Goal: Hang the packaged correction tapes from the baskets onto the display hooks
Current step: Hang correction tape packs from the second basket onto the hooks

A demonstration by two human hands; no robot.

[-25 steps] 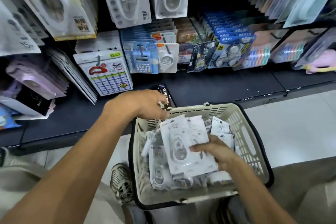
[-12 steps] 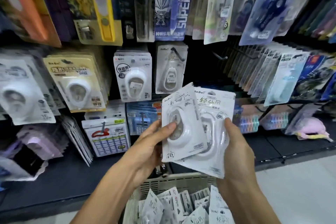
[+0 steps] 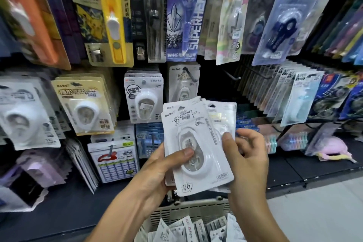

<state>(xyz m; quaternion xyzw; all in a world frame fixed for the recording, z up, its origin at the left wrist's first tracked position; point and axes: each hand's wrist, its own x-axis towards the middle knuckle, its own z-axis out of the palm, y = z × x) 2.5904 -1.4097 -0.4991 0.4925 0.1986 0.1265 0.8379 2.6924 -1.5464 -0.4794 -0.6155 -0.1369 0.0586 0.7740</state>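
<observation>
A small stack of white packaged correction tapes [image 3: 198, 143] is held upright in front of the display. My left hand [image 3: 157, 173] grips the stack from the left, thumb across the front pack's blister. My right hand [image 3: 247, 155] holds the right edge, thumb on the front and fingers curled behind. Below, the beige basket [image 3: 182, 210] holds several more white packs [image 3: 188, 228]. Just above the stack a matching white pack [image 3: 184, 84] hangs on its hook. To its right a bare black hook [image 3: 231, 75] sticks out.
Hooks all around carry other packs: cream and white tapes [image 3: 84, 104] at left, a yellow one [image 3: 114, 19] above, a blue one [image 3: 282, 23] upper right. A black shelf ledge [image 3: 314, 173] runs under the display. Pale floor [image 3: 324, 212] lies at the lower right.
Both hands lifted the packs out of the basket up to the display. The two fanned packs have since been squared into one stack, and the view has moved closer to the hooks.
</observation>
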